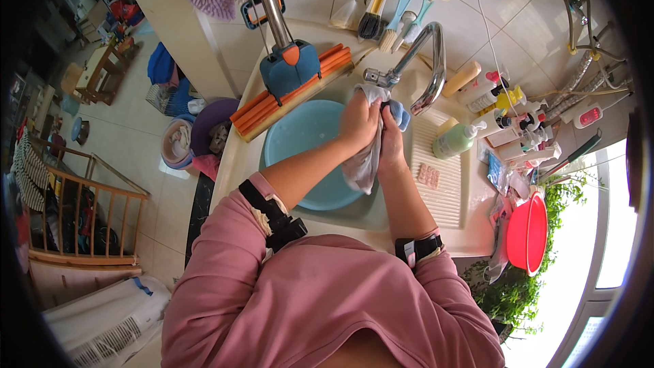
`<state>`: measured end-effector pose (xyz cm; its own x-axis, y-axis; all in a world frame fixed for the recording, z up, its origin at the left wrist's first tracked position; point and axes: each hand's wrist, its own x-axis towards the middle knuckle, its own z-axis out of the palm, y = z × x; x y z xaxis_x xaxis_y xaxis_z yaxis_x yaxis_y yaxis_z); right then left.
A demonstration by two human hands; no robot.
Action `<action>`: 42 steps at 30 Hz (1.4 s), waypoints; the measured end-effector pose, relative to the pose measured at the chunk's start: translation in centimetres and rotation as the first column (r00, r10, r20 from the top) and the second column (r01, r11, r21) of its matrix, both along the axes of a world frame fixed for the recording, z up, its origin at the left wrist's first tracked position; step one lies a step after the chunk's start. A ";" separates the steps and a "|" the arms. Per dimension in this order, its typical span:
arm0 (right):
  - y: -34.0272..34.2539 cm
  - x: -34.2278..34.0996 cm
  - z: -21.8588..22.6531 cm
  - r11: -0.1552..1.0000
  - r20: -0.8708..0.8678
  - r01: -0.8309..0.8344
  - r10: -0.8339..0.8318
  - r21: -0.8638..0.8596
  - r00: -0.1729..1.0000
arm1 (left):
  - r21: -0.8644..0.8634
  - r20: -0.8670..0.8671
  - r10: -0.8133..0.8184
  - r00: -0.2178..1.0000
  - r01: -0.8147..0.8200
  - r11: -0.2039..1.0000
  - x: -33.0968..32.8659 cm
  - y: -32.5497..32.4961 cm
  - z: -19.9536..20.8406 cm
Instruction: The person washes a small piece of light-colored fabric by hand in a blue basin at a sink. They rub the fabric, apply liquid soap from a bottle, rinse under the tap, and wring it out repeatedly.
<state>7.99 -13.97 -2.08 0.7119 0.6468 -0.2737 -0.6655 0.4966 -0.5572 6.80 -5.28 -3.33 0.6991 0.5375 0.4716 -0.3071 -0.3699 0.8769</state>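
Both my hands are raised over the right side of a light blue basin (300, 163), which sits in a beige sink (381, 215). My left hand (359, 123) is closed around the upper part of a pale grey-white cloth (361, 172). My right hand (391, 142) grips the same cloth from the other side. The cloth's lower end hangs down between my forearms toward the basin. A bunched blue striped piece of fabric (400, 116) sticks out beside my right fingers; whether it belongs to the cloth I cannot tell.
A chrome faucet (430, 68) arches just beyond my hands. An orange roller sponge mop (291, 71) leans across the sink's left corner. On the right lie a ridged washboard (443, 197), a green pump bottle (455, 140) and several other bottles. A red basin (527, 234) stands farther right.
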 end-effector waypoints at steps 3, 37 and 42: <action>-0.7 -1.1 0.8 1.000 -0.032 -0.017 0.017 0.004 0.999 | -0.011 -0.398 0.017 0.917 -0.023 1.000 1.2 1.8 -0.1; 1.9 0.0 -2.7 0.980 0.093 -0.025 0.006 0.199 0.996 | 0.434 0.036 -0.044 0.998 0.024 0.901 -3.3 -1.1 2.6; 1.2 -1.7 -1.0 0.994 -0.051 -0.007 0.002 -0.108 0.999 | 0.168 -0.134 0.018 0.991 0.005 0.986 -0.3 1.3 1.4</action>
<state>6.28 -12.75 -3.13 0.6923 0.6145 -0.3784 -0.6966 0.4320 -0.5729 6.46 -4.01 -1.89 0.7592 0.4638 0.4566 -0.1872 -0.5163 0.8357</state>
